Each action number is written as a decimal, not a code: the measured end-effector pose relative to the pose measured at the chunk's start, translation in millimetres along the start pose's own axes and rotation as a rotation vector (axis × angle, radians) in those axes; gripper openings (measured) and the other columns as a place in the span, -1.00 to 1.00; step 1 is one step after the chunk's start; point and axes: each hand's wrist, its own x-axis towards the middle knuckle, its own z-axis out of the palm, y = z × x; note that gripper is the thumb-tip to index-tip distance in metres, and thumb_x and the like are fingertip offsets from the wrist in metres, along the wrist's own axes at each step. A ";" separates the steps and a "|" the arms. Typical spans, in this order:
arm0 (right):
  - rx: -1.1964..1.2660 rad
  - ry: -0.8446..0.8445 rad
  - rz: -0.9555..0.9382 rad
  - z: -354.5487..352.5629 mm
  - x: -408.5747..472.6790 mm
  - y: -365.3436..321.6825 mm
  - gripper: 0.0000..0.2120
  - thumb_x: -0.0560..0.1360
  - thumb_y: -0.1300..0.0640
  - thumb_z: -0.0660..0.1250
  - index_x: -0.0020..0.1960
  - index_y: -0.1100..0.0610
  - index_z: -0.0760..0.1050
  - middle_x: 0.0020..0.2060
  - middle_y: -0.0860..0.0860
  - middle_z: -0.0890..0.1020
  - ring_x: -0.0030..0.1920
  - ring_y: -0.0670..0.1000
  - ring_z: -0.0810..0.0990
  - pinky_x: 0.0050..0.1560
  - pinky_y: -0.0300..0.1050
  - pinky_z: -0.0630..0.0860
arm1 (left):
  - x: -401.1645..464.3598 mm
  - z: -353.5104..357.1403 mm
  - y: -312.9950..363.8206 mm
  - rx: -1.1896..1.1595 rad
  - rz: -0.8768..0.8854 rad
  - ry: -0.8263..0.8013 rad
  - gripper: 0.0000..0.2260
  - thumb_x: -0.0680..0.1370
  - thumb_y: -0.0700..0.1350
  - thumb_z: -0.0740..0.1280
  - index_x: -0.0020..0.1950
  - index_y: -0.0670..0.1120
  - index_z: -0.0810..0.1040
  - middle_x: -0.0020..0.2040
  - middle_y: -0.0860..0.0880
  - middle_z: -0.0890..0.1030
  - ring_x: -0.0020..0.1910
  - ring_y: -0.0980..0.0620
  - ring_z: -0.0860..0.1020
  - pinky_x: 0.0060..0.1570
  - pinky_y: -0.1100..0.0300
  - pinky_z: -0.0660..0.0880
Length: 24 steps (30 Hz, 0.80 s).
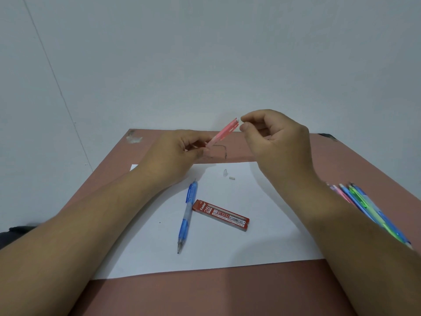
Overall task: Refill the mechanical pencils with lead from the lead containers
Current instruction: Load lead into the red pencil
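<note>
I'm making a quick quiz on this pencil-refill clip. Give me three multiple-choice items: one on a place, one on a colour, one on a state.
1. Where does the lead case lie?
A. on the white paper
B. in the left hand
C. on the bare table

2. What colour is the pencil lying on the paper?
A. green
B. blue
C. black

3. What is the left hand doing?
A. resting flat
B. holding the pink pencil
C. gripping the lead case

Key: 1 A, the case rests on the sheet beside the blue pencil; 2 B, its barrel is blue; 3 B, its fingers pinch the pink pencil's lower end while the right hand pinches at the top.

Two pencils (224, 131) (187, 214), one lead case (220, 215).
</note>
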 end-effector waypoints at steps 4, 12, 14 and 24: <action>-0.209 -0.224 0.126 -2.5 3.7 5.3 -0.88 0.51 0.14 0.39 -0.14 -0.05 0.66 -0.28 -0.20 0.65 -0.23 -0.20 0.59 -0.22 -0.38 0.47 | 2.7 -0.4 -7.0 0.015 0.001 0.032 -0.68 0.61 -0.18 0.38 0.21 0.24 0.64 0.00 0.30 0.67 0.01 0.32 0.57 0.06 0.35 0.51; -0.491 -0.641 0.203 -6.3 4.5 13.8 -0.94 0.44 0.08 0.49 -0.21 -0.03 0.69 -0.25 -0.18 0.67 -0.19 -0.17 0.64 -0.12 -0.20 0.58 | 5.6 -1.1 -12.2 0.033 0.010 0.051 -0.73 0.62 -0.22 0.36 0.18 0.12 0.67 0.04 0.24 0.67 0.04 0.25 0.59 0.07 0.35 0.50; -0.499 -0.703 0.195 -6.3 2.8 12.4 -0.96 0.44 0.04 0.53 -0.17 -0.03 0.71 -0.23 -0.17 0.67 -0.18 -0.19 0.62 -0.17 -0.25 0.53 | 5.7 -1.2 -11.9 0.033 0.011 0.052 -0.73 0.62 -0.22 0.35 0.19 0.12 0.67 0.04 0.24 0.67 0.04 0.26 0.59 0.08 0.35 0.50; -0.517 -0.640 0.140 -3.9 3.3 13.4 -0.84 0.53 0.08 0.40 -0.23 -0.02 0.59 -0.24 -0.16 0.62 -0.22 -0.12 0.58 -0.26 -0.25 0.43 | 7.0 -0.5 -13.7 0.045 0.009 0.060 -0.72 0.62 -0.24 0.34 0.16 0.11 0.68 0.03 0.22 0.68 0.05 0.23 0.60 0.13 0.24 0.55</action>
